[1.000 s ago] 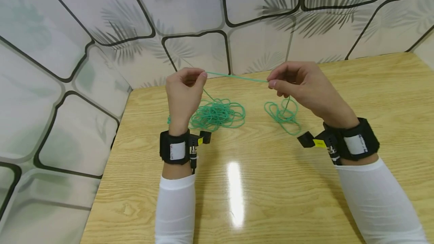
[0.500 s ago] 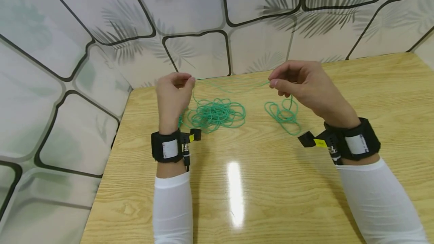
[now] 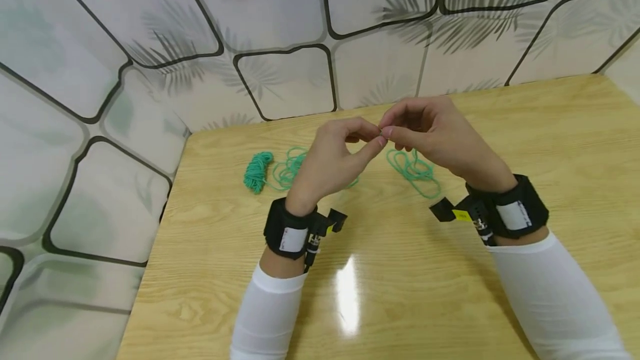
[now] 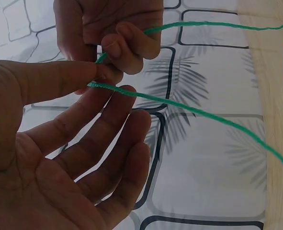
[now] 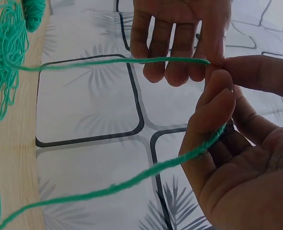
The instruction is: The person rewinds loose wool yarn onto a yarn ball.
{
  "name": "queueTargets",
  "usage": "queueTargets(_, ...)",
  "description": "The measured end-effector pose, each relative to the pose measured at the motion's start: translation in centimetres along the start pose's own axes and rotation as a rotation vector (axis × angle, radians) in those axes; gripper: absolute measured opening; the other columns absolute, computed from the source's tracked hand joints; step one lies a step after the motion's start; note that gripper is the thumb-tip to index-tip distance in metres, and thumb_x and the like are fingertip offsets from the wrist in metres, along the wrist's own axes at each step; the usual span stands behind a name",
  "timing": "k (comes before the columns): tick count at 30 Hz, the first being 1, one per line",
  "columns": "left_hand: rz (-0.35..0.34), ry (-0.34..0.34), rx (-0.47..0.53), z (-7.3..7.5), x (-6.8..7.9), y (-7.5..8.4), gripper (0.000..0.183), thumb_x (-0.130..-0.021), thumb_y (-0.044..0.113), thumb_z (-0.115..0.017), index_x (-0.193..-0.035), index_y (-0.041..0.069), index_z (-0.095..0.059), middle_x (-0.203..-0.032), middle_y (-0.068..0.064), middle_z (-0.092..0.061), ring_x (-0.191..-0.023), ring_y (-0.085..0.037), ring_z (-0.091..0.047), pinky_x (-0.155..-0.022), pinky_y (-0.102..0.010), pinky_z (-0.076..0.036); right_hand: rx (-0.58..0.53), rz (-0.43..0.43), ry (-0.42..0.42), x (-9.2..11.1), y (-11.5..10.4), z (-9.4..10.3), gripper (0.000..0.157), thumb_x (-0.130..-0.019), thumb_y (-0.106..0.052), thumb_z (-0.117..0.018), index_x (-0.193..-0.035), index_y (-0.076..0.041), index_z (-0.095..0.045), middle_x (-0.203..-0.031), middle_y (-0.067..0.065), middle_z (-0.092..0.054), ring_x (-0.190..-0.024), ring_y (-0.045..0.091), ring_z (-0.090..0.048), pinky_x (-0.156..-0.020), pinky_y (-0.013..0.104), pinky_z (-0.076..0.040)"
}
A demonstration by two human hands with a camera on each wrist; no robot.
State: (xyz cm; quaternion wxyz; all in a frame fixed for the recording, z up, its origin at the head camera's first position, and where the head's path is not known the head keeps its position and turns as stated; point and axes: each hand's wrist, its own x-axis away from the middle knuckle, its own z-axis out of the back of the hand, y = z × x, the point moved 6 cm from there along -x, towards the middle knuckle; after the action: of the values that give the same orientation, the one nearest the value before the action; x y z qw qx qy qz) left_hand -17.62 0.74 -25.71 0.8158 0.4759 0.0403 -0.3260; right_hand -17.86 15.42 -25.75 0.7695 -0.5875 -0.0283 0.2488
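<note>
My left hand (image 3: 335, 154) and right hand (image 3: 430, 135) meet at the fingertips above the table's far part. Between thumb and forefinger the left pinches a green cord (image 4: 203, 112), its other fingers loosely spread. The right hand's thumb and finger pinch the same cord at the meeting point, and its lower fingers curl over the strand (image 5: 131, 181) that runs down to the table. One strand drops from the left fingertips to a loose heap of cord (image 5: 7, 52), partly hidden behind the left hand in the head view. A smaller loose coil (image 3: 412, 171) lies below the right hand.
A wound bundle of green cord (image 3: 258, 172) lies left of the heap on the wooden table (image 3: 400, 282). A patterned wall covering (image 3: 280, 82) rises behind the table's back edge and along its left side. Each wrist wears a black strap with a camera (image 3: 507, 207).
The left hand first drew back left, letting the stretched cord between the hands go slack, then moved right to the right hand's fingertips. The right hand stayed nearly still. The wound bundle came into view.
</note>
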Motion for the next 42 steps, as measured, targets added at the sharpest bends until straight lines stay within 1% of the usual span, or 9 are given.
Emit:
queueTargets(6,-0.025,0.062,-0.020,0.5,0.3,0.1,0.015,-0.090,0.027,-0.058,-0.091,0.015,-0.067,-0.087,0.011,-0.064,-0.088,-0.003,-0.058,-0.082,-0.023,-0.043,-0.001,0.006,-0.003,-0.1,-0.1,-0.2,0.021,-0.088,-0.023,-0.060,-0.102,-0.007,-0.062,-0.093,0.014,-0.060,-0.074,0.026,-0.053,-0.063,0.034,-0.045)
queueTargets(11,-0.024,0.127,-0.053,1.8,0.6,-0.4,0.014,-0.090,0.026,-0.059,-0.090,0.014,-0.067,-0.085,0.009,-0.063,-0.084,-0.005,-0.058,-0.081,-0.024,-0.044,0.011,-0.013,0.026,-0.1,-0.1,0.0,0.022,-0.087,-0.025,-0.062,-0.101,-0.008,-0.062,-0.092,0.014,-0.059,-0.071,0.025,-0.051,-0.061,0.034,-0.044)
queueTargets(20,0.108,0.277,-0.119,5.8,1.6,-2.9,0.017,-0.088,0.028,-0.061,-0.091,0.013,-0.068,-0.085,0.005,-0.064,-0.081,-0.009,-0.058,-0.078,-0.026,-0.044,0.019,-0.039,0.067,0.2,-0.1,0.7,0.023,-0.086,-0.026,-0.064,-0.100,-0.008,-0.062,-0.091,0.016,-0.058,-0.073,0.026,-0.051,-0.062,0.033,-0.044)
queueTargets(24,0.160,0.349,-0.130,7.5,2.3,-4.1,0.019,-0.088,0.027,-0.061,-0.091,0.010,-0.068,-0.085,0.000,-0.064,-0.078,-0.011,-0.058,-0.076,-0.027,-0.044,0.007,-0.044,0.073,0.4,-0.2,0.9,0.023,-0.086,-0.024,-0.063,-0.101,-0.006,-0.062,-0.093,0.016,-0.057,-0.073,0.026,-0.050,-0.063,0.032,-0.044)
queueTargets(29,0.237,0.398,-0.132,9.1,2.9,-5.6,0.020,-0.089,0.025,-0.059,-0.093,0.007,-0.067,-0.083,-0.004,-0.063,-0.075,-0.014,-0.058,-0.072,-0.026,-0.045,-0.002,-0.044,0.082,0.5,-0.3,1.3,0.024,-0.086,-0.022,-0.063,-0.102,-0.004,-0.061,-0.095,0.018,-0.057,-0.074,0.026,-0.051,-0.063,0.032,-0.044)
queueTargets(34,0.335,0.464,-0.200,10.5,3.6,-6.8,0.020,-0.089,0.025,-0.059,-0.092,0.007,-0.068,-0.082,-0.003,-0.063,-0.073,-0.014,-0.056,-0.070,-0.027,-0.043,-0.018,-0.033,0.110,0.6,-0.4,2.0,0.025,-0.086,-0.019,-0.063,-0.104,-0.001,-0.061,-0.096,0.017,-0.057,-0.076,0.027,-0.051,-0.065,0.031,-0.045)
queueTargets(38,0.417,0.475,-0.232,10.7,4.1,-7.4,0.021,-0.089,0.026,-0.057,-0.091,0.008,-0.068,-0.080,-0.003,-0.062,-0.069,-0.015,-0.055,-0.066,-0.029,-0.043,-0.028,-0.024,0.127,0.7,-0.4,2.4,0.024,-0.085,-0.017,-0.064,-0.102,0.001,-0.061,-0.094,0.017,-0.057,-0.075,0.027,-0.050,-0.064,0.030,-0.045)
queueTargets(40,0.433,0.449,-0.249,10.4,4.1,-7.4,0.021,-0.089,0.026,-0.057,-0.092,0.008,-0.068,-0.080,-0.003,-0.062,-0.068,-0.016,-0.055,-0.065,-0.029,-0.043,-0.041,-0.021,0.127,0.7,-0.4,2.4,0.024,-0.085,-0.016,-0.064,-0.102,0.001,-0.061,-0.093,0.018,-0.057,-0.075,0.028,-0.051,-0.064,0.030,-0.045)
queueTargets(42,0.424,0.403,-0.263,9.7,3.8,-7.0,0.020,-0.089,0.026,-0.057,-0.093,0.009,-0.067,-0.082,-0.003,-0.062,-0.071,-0.016,-0.055,-0.066,-0.029,-0.043,-0.026,-0.025,0.122,0.7,-0.4,2.1,0.025,-0.085,-0.017,-0.064,-0.102,0.001,-0.061,-0.094,0.018,-0.057,-0.075,0.027,-0.051,-0.064,0.030,-0.045)
